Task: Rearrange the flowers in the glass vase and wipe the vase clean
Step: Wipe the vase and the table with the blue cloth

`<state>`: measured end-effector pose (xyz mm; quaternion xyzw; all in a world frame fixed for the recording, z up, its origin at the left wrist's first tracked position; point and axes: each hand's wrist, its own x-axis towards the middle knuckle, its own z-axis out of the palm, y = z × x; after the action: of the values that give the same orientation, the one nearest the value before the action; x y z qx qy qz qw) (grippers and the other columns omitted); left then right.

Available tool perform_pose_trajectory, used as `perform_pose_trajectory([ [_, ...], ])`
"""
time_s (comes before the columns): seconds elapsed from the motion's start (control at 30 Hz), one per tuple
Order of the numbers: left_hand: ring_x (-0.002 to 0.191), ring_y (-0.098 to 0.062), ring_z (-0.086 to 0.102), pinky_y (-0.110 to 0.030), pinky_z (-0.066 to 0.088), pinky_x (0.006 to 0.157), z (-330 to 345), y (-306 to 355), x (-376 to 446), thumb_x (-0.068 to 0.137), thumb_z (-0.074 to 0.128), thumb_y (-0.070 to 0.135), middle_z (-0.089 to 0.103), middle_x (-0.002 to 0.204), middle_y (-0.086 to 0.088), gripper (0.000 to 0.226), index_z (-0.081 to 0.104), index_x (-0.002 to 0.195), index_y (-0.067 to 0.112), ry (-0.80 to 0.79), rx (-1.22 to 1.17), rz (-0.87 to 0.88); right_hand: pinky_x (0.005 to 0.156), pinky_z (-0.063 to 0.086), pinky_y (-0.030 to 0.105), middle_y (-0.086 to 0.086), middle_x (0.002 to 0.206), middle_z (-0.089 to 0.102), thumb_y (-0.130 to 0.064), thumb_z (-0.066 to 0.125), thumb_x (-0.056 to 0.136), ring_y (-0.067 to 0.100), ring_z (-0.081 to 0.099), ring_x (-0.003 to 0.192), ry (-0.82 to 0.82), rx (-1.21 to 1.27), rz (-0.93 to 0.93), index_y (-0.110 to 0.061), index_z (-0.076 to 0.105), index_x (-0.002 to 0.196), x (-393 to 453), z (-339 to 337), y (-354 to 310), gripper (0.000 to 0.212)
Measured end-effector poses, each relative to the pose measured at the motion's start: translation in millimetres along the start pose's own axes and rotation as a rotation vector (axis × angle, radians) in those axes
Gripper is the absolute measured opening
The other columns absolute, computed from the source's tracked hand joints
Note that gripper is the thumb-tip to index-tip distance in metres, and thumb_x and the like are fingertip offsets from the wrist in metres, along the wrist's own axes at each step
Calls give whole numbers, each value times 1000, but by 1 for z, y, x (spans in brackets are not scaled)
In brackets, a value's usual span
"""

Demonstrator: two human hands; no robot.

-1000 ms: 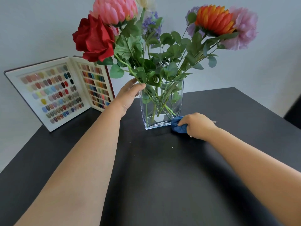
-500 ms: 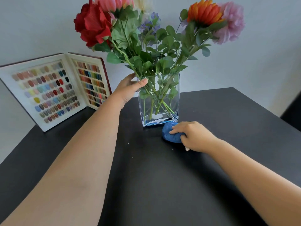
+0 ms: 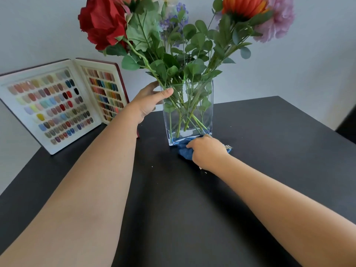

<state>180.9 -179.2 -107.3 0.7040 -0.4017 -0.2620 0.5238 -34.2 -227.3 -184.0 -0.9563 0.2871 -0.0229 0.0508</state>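
Glass vase (image 3: pixel 200 105) of flowers (image 3: pixel 104 22) — left grip (image 3: pixel 148 101) around its rim, right grip (image 3: pixel 207 151) clutching blue cloth (image 3: pixel 185 149).

Both forearms bare, no sleeves; left hand (image 3: pixel 147 102), right hand (image 3: pixel 207 151) ungloved.

**What is on the table, counted**

One glass vase (image 3: pixel 200 112) stands on one black table (image 3: pixel 269 132). It holds one red flower (image 3: pixel 102 20), one orange flower (image 3: pixel 242 5), one pale pink flower (image 3: pixel 279 20) and one purple sprig (image 3: pixel 173 18); more blooms are cut off at the top. One blue cloth (image 3: pixel 185 151), one open colour chart (image 3: pixel 57 105), two hands: left hand (image 3: pixel 148 101), right hand (image 3: pixel 207 151).
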Motion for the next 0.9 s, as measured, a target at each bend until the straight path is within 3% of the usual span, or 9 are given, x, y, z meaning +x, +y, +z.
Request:
perform_pose_trajectory([
  [0.13,112,-16,56,-41,39,98,0,1,-1,85,70,48,65,108,14,77,36,150,25,9,1,1,84,47,37,8,119,60,-16,45,86,28,45,118,-33,15,202,-27,61,122,-7,-15,35,41],
  [0.2,106,-11,57,-41,39,97,0,1,-1,86,70,46,64,105,16,75,37,150,25,18,-3,4,85,48,36,9,117,61,-16,45,86,28,45,118,-23,13,237,-24,63,119,-7,-16,44,38],
  [0.3,105,-10,57,-40,40,97,2,0,-3,85,71,47,64,104,17,78,36,150,24,28,-7,10,71,39,31,8,97,62,-18,47,87,28,45,112,32,-28,178,-16,64,106,-4,-11,33,26],
  [0.4,105,-8,58,-40,40,99,3,0,-5,83,71,50,65,106,15,80,36,151,24,30,-11,21,69,36,32,2,75,53,-24,48,89,27,45,104,69,-90,73,-18,63,93,1,-7,11,17],
  [0.57,119,-18,52,-46,40,96,3,3,-9,78,72,58,61,124,6,86,35,150,29,18,-20,3,72,30,32,7,90,64,-17,48,86,28,43,105,74,-33,-53,-15,52,81,13,4,-38,7],
  [0.63,118,-17,52,-50,40,97,3,4,-11,73,73,62,60,126,6,92,35,150,30,11,-14,-2,73,30,32,8,94,64,-16,48,87,28,43,106,70,-48,-69,-14,55,86,18,4,-39,7],
  [0.73,114,-14,54,-52,41,97,2,4,-10,64,75,66,61,124,9,101,35,150,30,11,-8,-6,73,30,33,7,103,63,-15,47,85,27,43,111,19,-40,-37,-18,64,110,16,3,-22,30],
  [0.9,104,-6,57,-45,43,90,1,0,-6,73,73,59,63,109,18,86,38,147,31,14,14,4,77,40,35,8,109,62,-15,46,81,27,46,113,16,-38,149,-22,62,119,12,-6,20,42],
])
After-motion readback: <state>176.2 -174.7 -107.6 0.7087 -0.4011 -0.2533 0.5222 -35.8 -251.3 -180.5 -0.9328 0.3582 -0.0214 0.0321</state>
